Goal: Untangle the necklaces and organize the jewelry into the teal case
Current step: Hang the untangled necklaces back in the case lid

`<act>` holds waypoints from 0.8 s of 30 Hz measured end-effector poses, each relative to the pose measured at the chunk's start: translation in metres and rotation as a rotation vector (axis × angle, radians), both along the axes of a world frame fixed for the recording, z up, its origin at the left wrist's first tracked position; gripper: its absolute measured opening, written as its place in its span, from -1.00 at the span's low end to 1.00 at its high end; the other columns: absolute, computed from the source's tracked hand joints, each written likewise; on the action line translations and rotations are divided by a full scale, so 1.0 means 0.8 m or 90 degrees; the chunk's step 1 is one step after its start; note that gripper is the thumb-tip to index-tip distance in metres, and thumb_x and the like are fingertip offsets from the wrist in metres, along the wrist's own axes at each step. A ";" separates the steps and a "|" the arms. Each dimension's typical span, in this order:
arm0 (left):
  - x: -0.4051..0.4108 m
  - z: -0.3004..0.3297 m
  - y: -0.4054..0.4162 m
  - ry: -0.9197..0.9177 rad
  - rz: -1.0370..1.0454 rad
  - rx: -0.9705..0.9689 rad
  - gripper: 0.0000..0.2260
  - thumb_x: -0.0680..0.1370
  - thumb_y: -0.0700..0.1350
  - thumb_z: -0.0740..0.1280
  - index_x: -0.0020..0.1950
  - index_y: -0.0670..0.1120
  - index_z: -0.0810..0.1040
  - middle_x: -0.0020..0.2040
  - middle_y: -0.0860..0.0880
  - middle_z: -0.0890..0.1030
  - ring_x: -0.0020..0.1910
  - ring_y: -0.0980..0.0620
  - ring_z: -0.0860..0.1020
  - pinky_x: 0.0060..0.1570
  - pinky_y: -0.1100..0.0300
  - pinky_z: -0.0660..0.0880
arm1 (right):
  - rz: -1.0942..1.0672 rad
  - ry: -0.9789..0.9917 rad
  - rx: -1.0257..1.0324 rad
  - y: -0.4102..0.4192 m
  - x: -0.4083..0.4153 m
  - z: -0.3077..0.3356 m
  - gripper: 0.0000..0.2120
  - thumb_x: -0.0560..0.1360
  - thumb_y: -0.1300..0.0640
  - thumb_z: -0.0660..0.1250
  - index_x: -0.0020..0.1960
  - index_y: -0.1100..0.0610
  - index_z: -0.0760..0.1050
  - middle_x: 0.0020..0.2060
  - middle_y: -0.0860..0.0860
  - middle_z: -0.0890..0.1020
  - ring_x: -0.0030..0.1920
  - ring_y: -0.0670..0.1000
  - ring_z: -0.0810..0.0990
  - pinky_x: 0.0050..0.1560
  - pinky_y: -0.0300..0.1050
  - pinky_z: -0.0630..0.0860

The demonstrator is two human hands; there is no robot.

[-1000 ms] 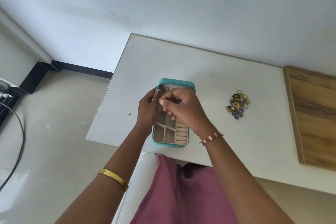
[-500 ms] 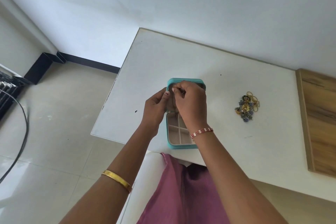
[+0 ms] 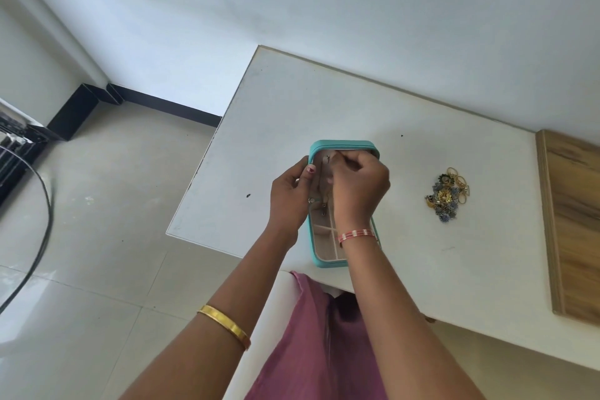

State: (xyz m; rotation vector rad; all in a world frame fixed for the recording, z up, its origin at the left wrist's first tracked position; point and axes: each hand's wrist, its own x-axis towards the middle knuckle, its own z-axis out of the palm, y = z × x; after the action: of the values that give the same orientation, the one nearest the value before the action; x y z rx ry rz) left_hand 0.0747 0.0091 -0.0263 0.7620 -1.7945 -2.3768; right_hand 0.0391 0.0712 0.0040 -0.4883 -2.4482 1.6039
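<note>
The teal case (image 3: pixel 344 143) lies open on the white table (image 3: pixel 422 146), its beige compartments showing near the front edge. My left hand (image 3: pixel 290 195) holds the case's left side, thumb on the rim. My right hand (image 3: pixel 358 185) hovers over the lid half with fingers curled, pinching a thin necklace chain (image 3: pixel 327 160) near the lid's top edge. The chain is too fine to follow. A tangled pile of gold and blue jewelry (image 3: pixel 447 194) lies on the table to the right of the case, apart from both hands.
A wooden board (image 3: pixel 571 224) lies along the table's right side. The wall runs just behind the table. The table's left edge drops to a tiled floor, where a black cable (image 3: pixel 42 214) curves at far left. A white chair edge and pink garment sit below the case.
Both hands have moved from above the compartments toward the lid's far end. The right hand's pinch now sits at the lid's top edge. The jewelry pile has not moved.
</note>
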 end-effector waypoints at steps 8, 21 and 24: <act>0.002 -0.006 0.002 -0.005 0.008 0.008 -0.79 0.61 -0.15 0.19 0.13 -0.04 0.59 -0.07 0.01 0.65 -0.15 0.20 0.58 -0.02 0.32 0.51 | 0.033 -0.077 -0.024 0.010 -0.007 -0.003 -0.97 0.31 0.24 0.43 -0.30 0.17 0.63 -0.37 0.09 0.67 -0.32 0.15 0.64 -0.17 0.12 0.61; 0.001 -0.010 0.001 -0.035 0.012 0.030 -0.76 0.60 -0.13 0.20 0.22 -0.11 0.56 0.13 -0.09 0.63 0.14 -0.03 0.57 0.29 -0.05 0.42 | 0.084 -0.022 0.114 0.043 0.024 0.002 -0.86 0.42 0.28 0.38 -0.03 0.24 0.64 -0.14 0.11 0.70 -0.21 -0.08 0.61 -0.21 -0.56 0.41; 0.001 -0.009 0.001 -0.042 0.012 0.033 -0.76 0.61 -0.13 0.20 0.22 -0.08 0.56 0.12 -0.08 0.63 0.15 -0.04 0.57 0.29 -0.07 0.42 | 0.079 -0.012 0.099 0.055 0.031 0.004 -0.87 0.43 0.33 0.36 -0.05 0.26 0.63 -0.16 0.12 0.69 -0.22 -0.09 0.59 -0.21 -0.60 0.42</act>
State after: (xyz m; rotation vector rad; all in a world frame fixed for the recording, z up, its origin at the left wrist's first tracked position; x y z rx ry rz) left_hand 0.0759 0.0096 -0.0336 0.8680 -1.7475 -2.4227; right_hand 0.0639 0.1150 0.0075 -0.3352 -2.6385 1.4418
